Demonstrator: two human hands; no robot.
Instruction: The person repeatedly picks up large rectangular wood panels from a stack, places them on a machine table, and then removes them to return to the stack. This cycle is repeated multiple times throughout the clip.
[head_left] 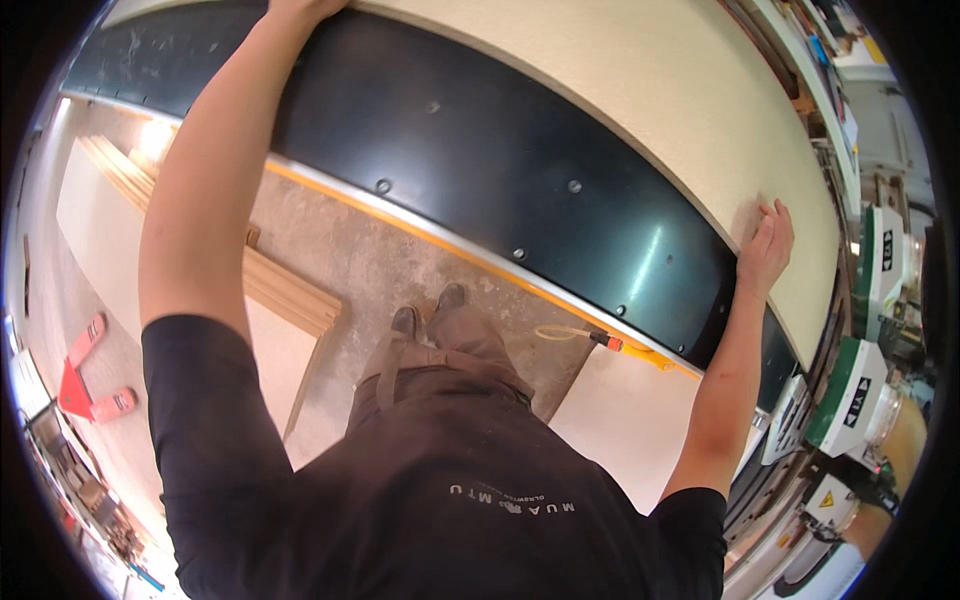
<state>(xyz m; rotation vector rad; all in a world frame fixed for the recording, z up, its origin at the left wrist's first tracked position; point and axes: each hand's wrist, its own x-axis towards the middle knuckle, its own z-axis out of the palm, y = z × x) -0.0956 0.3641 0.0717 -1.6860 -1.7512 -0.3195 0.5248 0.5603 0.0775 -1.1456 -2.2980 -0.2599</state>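
Note:
A long pale board (600, 70) lies on a black table surface (450, 130) dotted with small round fittings. At the top edge of the view, my left hand (308, 6) rests by the board's near edge; its fingers are cut off from sight. Farther right, my right hand (768, 245) touches the board close to its right end. Its fingers extend over the pale face, apart from one another, and the palm sits by the near edge.
A yellow strip (430, 237) runs along the table's front, with an orange connector (607, 342) below. Stacked panels (290, 295) stand left of my legs, another pale panel (630, 415) lies right. Green-and-white machine housings (840, 400) stand far right; a red forked object (78, 390) is left.

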